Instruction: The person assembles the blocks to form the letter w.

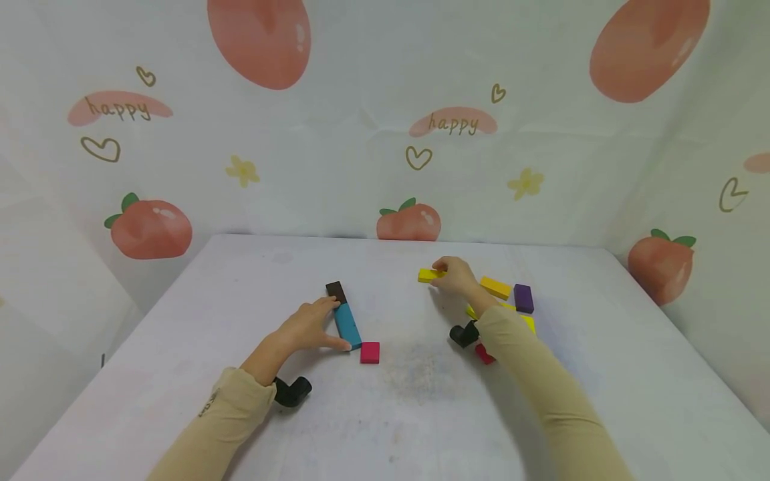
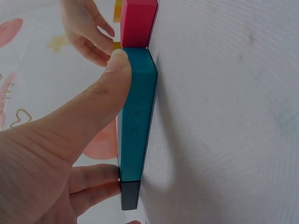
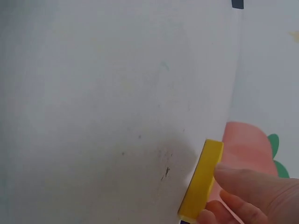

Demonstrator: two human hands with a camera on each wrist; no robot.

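My left hand (image 1: 309,325) rests along a line of blocks on the table, fairly straight fingers spread. Its thumb lies on the near end of the long blue block (image 1: 347,325); its fingertips touch where that block meets a dark brown block (image 1: 336,292). A square red block (image 1: 369,353) sits at the blue block's near corner, beside the thumb. Farther back and to the right, my right hand (image 1: 455,275) pinches a yellow block (image 1: 426,275) between thumb and fingers. In the right wrist view the thumb is on the long side of this yellow block (image 3: 202,181).
Right of the right hand lie an orange-yellow block (image 1: 496,288) and a purple block (image 1: 523,298). My right sleeve (image 1: 535,367) partly covers more yellow blocks (image 1: 529,323) and a red block (image 1: 484,354). A printed cloth (image 1: 337,167) hangs behind the white table (image 1: 373,434).
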